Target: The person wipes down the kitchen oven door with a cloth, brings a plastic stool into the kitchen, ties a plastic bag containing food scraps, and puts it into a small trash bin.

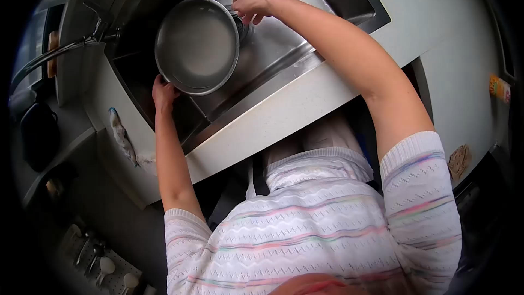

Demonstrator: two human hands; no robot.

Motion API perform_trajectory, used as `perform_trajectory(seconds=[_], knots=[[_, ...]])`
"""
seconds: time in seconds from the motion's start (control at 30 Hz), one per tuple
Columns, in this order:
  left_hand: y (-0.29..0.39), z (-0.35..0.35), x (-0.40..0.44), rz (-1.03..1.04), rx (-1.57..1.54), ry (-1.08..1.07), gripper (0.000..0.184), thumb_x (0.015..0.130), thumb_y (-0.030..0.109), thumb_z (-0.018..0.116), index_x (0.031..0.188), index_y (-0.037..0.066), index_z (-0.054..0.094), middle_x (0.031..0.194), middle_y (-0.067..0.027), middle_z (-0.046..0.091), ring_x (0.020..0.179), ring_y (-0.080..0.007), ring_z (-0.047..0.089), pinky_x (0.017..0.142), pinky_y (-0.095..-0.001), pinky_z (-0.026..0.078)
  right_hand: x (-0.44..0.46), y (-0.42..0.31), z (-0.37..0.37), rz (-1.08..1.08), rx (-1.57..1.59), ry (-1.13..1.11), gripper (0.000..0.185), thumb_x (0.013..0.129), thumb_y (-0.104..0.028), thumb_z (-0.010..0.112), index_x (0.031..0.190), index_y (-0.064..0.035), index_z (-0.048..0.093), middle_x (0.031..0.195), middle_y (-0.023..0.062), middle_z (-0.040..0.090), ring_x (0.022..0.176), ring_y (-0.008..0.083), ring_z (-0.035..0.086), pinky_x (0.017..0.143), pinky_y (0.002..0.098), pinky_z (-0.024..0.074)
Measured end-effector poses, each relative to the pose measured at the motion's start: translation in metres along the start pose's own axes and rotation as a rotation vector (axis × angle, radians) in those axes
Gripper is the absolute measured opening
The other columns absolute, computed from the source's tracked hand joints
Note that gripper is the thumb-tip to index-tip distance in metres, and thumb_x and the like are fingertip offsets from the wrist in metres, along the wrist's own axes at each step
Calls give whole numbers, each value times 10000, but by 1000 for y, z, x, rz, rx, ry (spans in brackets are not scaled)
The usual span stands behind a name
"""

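A round metal pot of cloudy, pale liquid is held over the stainless steel sink. My left hand grips its near left side, with the fingers curled at the rim and partly hidden under it. On the far right side, my right hand is closed at the pot's edge, where a handle seems to be; the fingers cover most of it. Just beside the pot's right edge, the sink drain shows in part. Whether the pot's base touches the sink is hidden.
A faucet rises at the sink's left. The white counter edge runs between my body and the sink. A crumpled cloth or bag lies on the left counter. Utensils hang at lower left; a colourful packet is far right.
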State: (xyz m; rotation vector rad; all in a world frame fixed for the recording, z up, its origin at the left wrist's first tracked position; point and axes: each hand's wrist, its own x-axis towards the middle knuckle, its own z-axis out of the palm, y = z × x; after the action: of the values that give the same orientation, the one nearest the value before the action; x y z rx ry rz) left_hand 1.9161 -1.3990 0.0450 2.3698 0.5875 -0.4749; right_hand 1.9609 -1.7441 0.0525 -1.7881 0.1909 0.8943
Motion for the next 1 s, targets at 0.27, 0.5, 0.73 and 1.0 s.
perform_trajectory(seconds=[0.27,0.5,0.73,1.0], knots=[[-8,1,2,-105,-83,52,454,769,10,548,1216,4,469,662,-41,560,494,-105,523,411,-225,423,41,3,16,-78,-18,-73,185,725,-87,496,761,34,630,613,112,600,499,208,584,475,324,491],[-12,1,10,-121,-73,80,454,748,-24,540,1198,3,487,634,-34,553,459,-98,500,387,-219,378,47,-13,11,24,-126,-78,143,668,-27,522,720,9,650,585,139,616,528,220,626,483,345,492],[-11,-3,12,-162,-90,43,472,736,-38,532,1203,10,486,656,-41,576,470,-109,509,404,-221,385,68,-23,13,-231,-462,-239,158,750,-1,479,680,29,617,640,165,634,548,223,638,547,309,533],[-7,-6,10,-200,-128,30,463,755,-23,550,1211,23,483,672,-38,588,493,-110,530,412,-214,392,67,-23,2,-565,-941,-322,163,746,-38,516,629,-34,629,642,120,645,568,177,647,537,297,530]])
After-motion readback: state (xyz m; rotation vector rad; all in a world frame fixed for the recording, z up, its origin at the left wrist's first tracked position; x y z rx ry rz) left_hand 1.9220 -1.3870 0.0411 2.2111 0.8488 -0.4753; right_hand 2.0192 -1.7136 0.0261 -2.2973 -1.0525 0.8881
